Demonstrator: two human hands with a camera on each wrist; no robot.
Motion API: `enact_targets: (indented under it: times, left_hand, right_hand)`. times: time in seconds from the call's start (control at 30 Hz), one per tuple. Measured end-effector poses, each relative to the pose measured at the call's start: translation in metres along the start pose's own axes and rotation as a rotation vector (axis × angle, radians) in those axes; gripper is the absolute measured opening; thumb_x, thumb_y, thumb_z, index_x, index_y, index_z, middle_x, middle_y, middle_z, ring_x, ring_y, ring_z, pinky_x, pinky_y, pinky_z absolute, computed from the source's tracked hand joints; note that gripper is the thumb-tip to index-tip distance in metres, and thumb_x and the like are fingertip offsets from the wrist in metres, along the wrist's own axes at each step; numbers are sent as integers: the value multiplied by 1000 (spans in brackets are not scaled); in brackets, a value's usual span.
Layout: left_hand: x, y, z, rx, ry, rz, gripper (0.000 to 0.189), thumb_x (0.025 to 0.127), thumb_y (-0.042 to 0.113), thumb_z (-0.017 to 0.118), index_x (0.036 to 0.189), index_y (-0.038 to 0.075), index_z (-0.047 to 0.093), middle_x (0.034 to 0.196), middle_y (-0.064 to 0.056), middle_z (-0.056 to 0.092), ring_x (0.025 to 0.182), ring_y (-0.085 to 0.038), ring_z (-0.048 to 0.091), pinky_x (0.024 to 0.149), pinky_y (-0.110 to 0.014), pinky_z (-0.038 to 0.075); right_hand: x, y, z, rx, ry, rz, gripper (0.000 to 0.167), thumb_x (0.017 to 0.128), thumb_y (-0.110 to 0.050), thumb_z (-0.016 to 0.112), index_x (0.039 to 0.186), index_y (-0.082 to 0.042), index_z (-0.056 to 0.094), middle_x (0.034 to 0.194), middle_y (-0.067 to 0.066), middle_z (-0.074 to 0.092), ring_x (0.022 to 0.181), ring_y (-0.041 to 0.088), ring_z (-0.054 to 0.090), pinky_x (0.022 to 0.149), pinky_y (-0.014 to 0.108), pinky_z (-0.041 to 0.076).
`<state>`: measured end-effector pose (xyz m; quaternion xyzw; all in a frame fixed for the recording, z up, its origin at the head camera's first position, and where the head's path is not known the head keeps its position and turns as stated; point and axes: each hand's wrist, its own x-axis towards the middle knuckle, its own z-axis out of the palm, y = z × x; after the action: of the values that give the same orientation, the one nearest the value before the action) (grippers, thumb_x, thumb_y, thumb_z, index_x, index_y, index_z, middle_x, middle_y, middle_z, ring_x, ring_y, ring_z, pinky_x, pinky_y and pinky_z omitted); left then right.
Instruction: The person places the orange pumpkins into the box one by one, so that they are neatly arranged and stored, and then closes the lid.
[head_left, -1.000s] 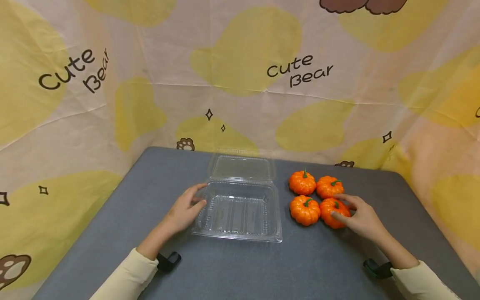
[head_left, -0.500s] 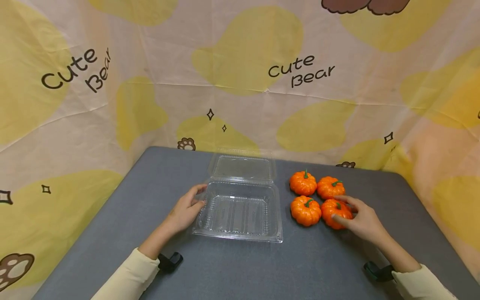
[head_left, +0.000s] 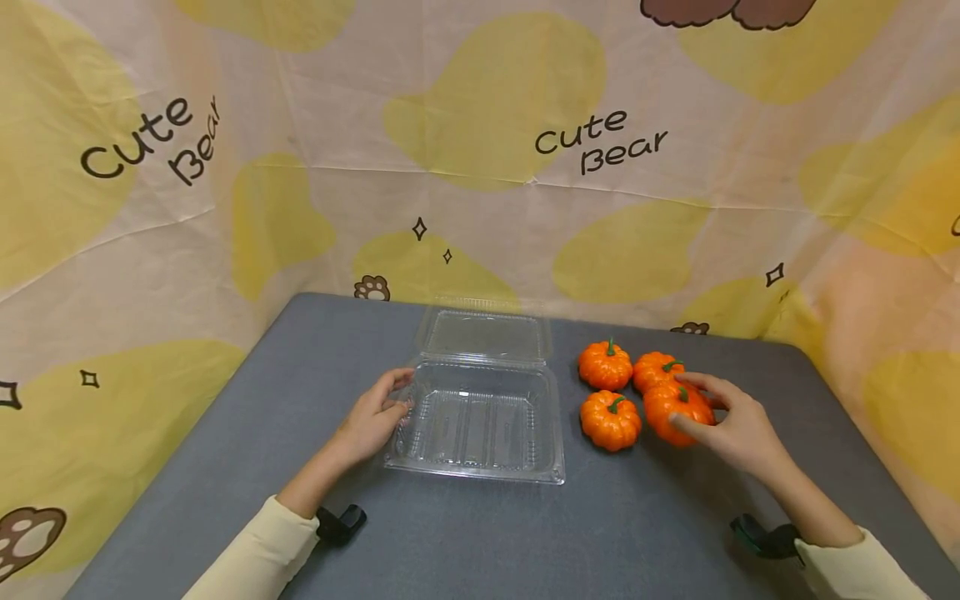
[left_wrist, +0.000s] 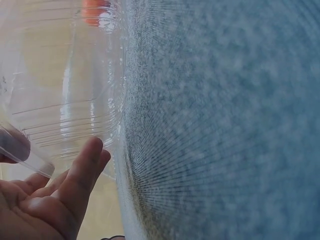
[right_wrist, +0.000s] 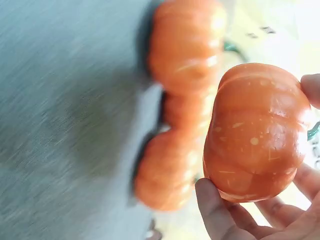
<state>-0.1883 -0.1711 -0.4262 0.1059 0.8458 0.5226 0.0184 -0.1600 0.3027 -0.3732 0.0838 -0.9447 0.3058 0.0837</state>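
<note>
My right hand [head_left: 738, 429] holds an orange toy pumpkin [head_left: 670, 410] with a green stem, thumb on the near side and fingers on the far side. In the right wrist view the held pumpkin [right_wrist: 257, 132] is raised off the table. Three like it stay on the tabletop: one at the back left [head_left: 604, 367], one at the front left [head_left: 611, 422], and one at the back right [head_left: 651, 372], partly hidden. My left hand [head_left: 371, 423] pinches the left rim of a clear plastic clamshell box [head_left: 480, 477], thumb over the edge and fingers outside, as the left wrist view shows.
The clamshell's lid [head_left: 487, 336] lies folded back behind its base. Under everything is a grey tabletop [head_left: 525, 542]. A patterned cloth [head_left: 480, 125] hangs close behind the table and along its sides. Black straps [head_left: 341, 525] sit at both wrists.
My right hand has lifted the front right pumpkin off the table, slightly up and to the right. The left hand, the clamshell box and the other pumpkins stay in place.
</note>
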Motion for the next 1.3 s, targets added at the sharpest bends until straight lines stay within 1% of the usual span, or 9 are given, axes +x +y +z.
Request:
enact_targets:
  times: [0.17, 0.27, 0.33, 0.47, 0.6, 0.7, 0.87, 1.03, 1.3]
  left_hand:
    - [0, -1, 0, -50, -17, -11, 50, 92, -3, 44, 141, -1, 37, 144, -31, 41, 111, -43, 61, 82, -37, 57]
    - [1, -1, 0, -72, -27, -12, 51, 92, -4, 43, 142, -2, 36, 144, -31, 40, 115, -44, 58, 84, -39, 57]
    - [1, -2, 0, -81, -31, -11, 51, 92, -3, 43, 142, -2, 35, 144, -32, 39, 116, -45, 57, 84, -39, 57]
    - [0, -2, -1, -94, -35, -15, 52, 92, -3, 43, 143, -2, 35, 144, -32, 40, 117, -46, 56, 85, -41, 57]
    - [1, -2, -1, -102, -38, -17, 52, 92, -3, 42, 143, -1, 35, 143, -32, 40, 118, -48, 55, 85, -41, 57]
    - [1, -2, -1, -106, -43, -17, 51, 93, -3, 41, 143, -1, 34, 144, -32, 40, 119, -48, 54, 86, -41, 56]
    - [2, -3, 0, -113, -46, -19, 50, 94, -3, 40, 143, -1, 34, 144, -32, 40, 120, -49, 53, 87, -42, 56]
    - [3, -3, 0, -114, -43, -18, 50, 94, -3, 40, 143, -1, 34, 143, -32, 40, 120, -48, 53, 87, -41, 56]
    - [4, -4, 0, -107, -40, -18, 50, 93, -4, 40, 143, -1, 34, 143, -33, 41, 119, -48, 53, 85, -41, 57]
  right_hand:
    - [1, -21, 0, 44, -1, -7, 54, 81, -31, 77, 129, -16, 59, 129, 15, 58, 97, 24, 60, 60, 23, 50]
    - [3, -35, 3, 85, -24, -2, 55, 81, -31, 77, 131, -16, 58, 131, 16, 57, 99, 24, 59, 61, 23, 51]
    - [4, -44, 5, 108, -37, -4, 56, 81, -31, 77, 132, -16, 57, 132, 17, 56, 101, 29, 58, 62, 23, 52]
    - [8, -58, 12, 141, -51, -18, 55, 81, -30, 76, 132, -17, 58, 134, 15, 56, 104, 32, 59, 70, 26, 53]
    - [13, -69, 20, 174, -63, -28, 54, 81, -31, 76, 131, -19, 58, 131, 11, 58, 102, 32, 63, 76, 33, 53]
    - [17, -76, 28, 211, -75, -43, 55, 81, -30, 77, 131, -19, 58, 130, 10, 59, 102, 29, 63, 78, 33, 53]
    - [23, -87, 43, 262, -95, -79, 55, 79, -26, 78, 130, -17, 59, 126, 12, 59, 97, 26, 62, 77, 31, 53]
    - [26, -100, 58, 277, -99, -104, 54, 76, -23, 80, 126, -19, 61, 128, 7, 60, 100, 26, 61, 78, 35, 53]
    - [28, -122, 89, 351, -102, -121, 52, 75, -21, 80, 124, -19, 63, 123, 7, 62, 95, 25, 61, 72, 29, 54]
